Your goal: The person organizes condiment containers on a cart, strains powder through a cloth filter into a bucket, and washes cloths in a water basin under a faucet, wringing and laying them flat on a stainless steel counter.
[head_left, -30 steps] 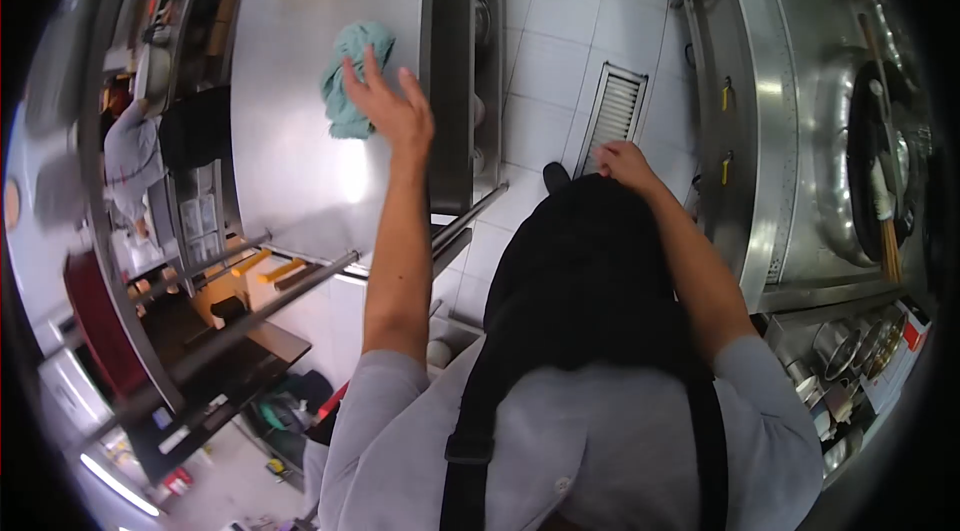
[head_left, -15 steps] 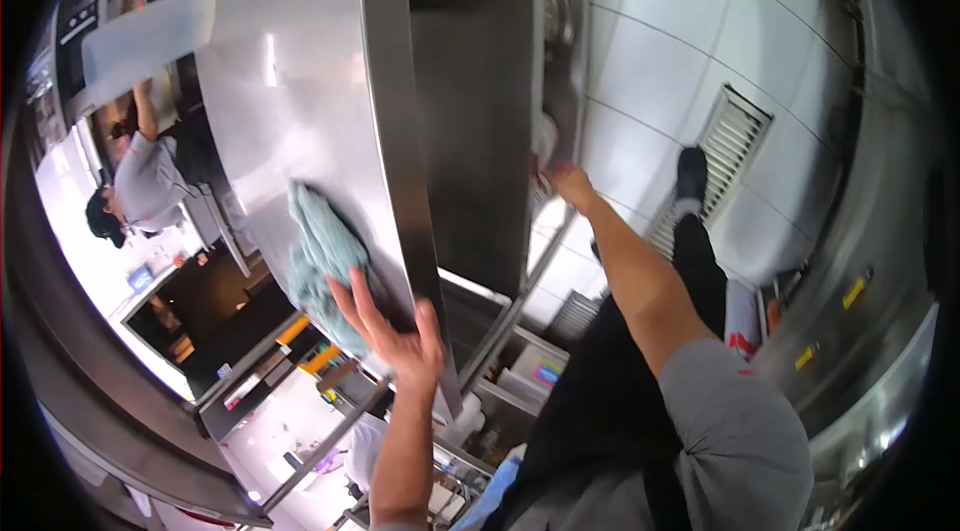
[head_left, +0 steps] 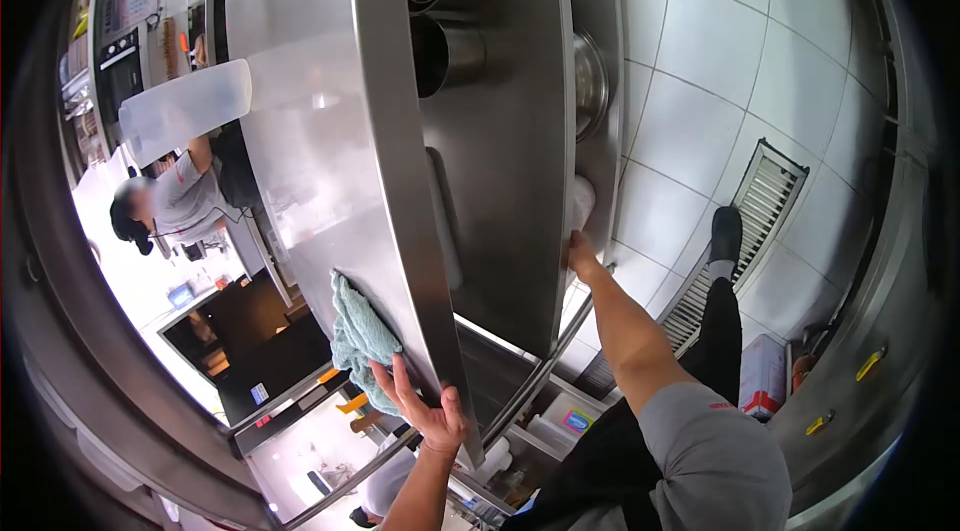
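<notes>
The view is turned sideways, with the steel counter running from top to bottom. My left hand (head_left: 428, 415) is open, its fingers spread over the lower end of a crumpled pale green cloth (head_left: 362, 336). The cloth lies on the steel countertop (head_left: 310, 146), near its front edge. The thumb is beside that edge. Lower down, my right hand (head_left: 581, 255) is at the edge of the undershelf (head_left: 510, 171). Its fingers are mostly hidden, so I cannot tell what they grip. A whitish rounded object (head_left: 583, 199) is close to it.
Metal pots (head_left: 452, 56) stand on the undershelf, and a round steel pan (head_left: 590, 86) is below it. A floor drain grate (head_left: 765, 196) runs by my foot. Across the counter, a person (head_left: 190, 196) stands near a translucent panel (head_left: 190, 111).
The camera view has shifted, bringing the pots into sight. My left hand stays at the cloth, which looks less bunched. My right hand remains by the undershelf edge.
</notes>
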Motion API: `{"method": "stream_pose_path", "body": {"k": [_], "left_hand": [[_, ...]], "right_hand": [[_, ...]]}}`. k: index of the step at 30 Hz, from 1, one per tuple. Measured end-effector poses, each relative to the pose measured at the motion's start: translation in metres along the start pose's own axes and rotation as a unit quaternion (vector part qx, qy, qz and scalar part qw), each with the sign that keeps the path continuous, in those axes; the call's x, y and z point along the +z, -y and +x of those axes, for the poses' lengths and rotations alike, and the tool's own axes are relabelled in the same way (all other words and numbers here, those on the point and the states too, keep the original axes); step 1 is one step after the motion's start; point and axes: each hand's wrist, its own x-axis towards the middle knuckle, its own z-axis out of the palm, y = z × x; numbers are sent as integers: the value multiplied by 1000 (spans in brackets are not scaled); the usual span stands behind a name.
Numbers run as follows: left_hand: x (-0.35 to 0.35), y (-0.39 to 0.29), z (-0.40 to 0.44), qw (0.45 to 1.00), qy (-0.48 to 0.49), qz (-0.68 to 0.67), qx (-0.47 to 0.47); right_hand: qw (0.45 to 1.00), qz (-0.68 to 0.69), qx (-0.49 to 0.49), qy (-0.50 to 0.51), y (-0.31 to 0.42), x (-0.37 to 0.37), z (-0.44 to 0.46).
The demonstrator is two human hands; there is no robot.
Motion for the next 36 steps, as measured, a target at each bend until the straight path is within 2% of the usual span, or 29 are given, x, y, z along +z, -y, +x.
{"method": "stream_pose_path", "body": {"k": [2,5,6,8,9,11,14,15,16,17,18,19,20,21,22,23,24,26,27,28,30,32,34,36], "left_hand": [[0,0,-2,1000,2,1,1],[-2,1,-1,1000,0,-12,8],[-2,0,1,1000,-4,-18,9],[-4,0,1,1000,-2,-28,9],[-5,0,0,999,-1,-37,9],[-7,0,0,999,-3,-51,19],[-9,0,2,996,-14,-87,27],[-7,3,1,994,-17,-101,26],[-9,2,1,993,-23,-115,26],[-13,-3,3,992,-20,-123,25],[-18,-4,4,994,-22,-106,29],[-21,-3,2,995,-22,-93,33],[-20,-3,1,995,-21,-87,41],[-19,-3,-1,995,-35,-84,44],[-18,2,-2,993,-40,-81,72],[-27,-2,-2,988,-93,-25,123],[-47,-14,2,979,-175,-24,100],[-70,-13,12,958,-260,37,-117],[-80,-18,23,922,-249,167,-245],[-89,-22,31,915,-89,114,-376],[-77,-15,57,898,-10,29,-438],[-54,-10,85,912,-39,6,-408],[-25,3,95,936,-136,-99,-310],[42,30,108,900,-246,-326,-153]], "right_hand": [[988,98,116,42,30,-5,-12],[978,155,136,34,-14,-5,11],[990,103,96,7,-16,-5,12],[994,34,108,-9,33,-15,-17],[997,-47,46,-45,31,-16,-19],[965,-219,-81,-119,32,-33,-18],[951,-215,-172,-140,92,-54,-60],[911,-334,-183,-157,85,-67,-52],[932,-323,-105,-128,102,-76,-68],[903,-391,-136,-114,152,-77,-113],[903,-412,-95,-80,167,-85,-128],[916,-363,-121,-122,132,-100,-107],[861,-471,-125,-144,139,-112,-115],[841,-526,-50,-116,174,-122,-143],[824,-548,-54,-137,192,-134,-163],[819,-542,-29,-188,222,-141,-191],[820,-532,-22,-210,241,-157,-194],[854,-474,-4,-216,345,-151,-272],[845,-487,-6,-219,362,-158,-277],[837,-499,-12,-224,382,-171,-278],[829,-498,-64,-244,431,-183,-295],[780,-500,-179,-332,464,-179,-315],[774,-516,-157,-330,511,-185,-333],[788,-505,-142,-322,571,-181,-363]]}}
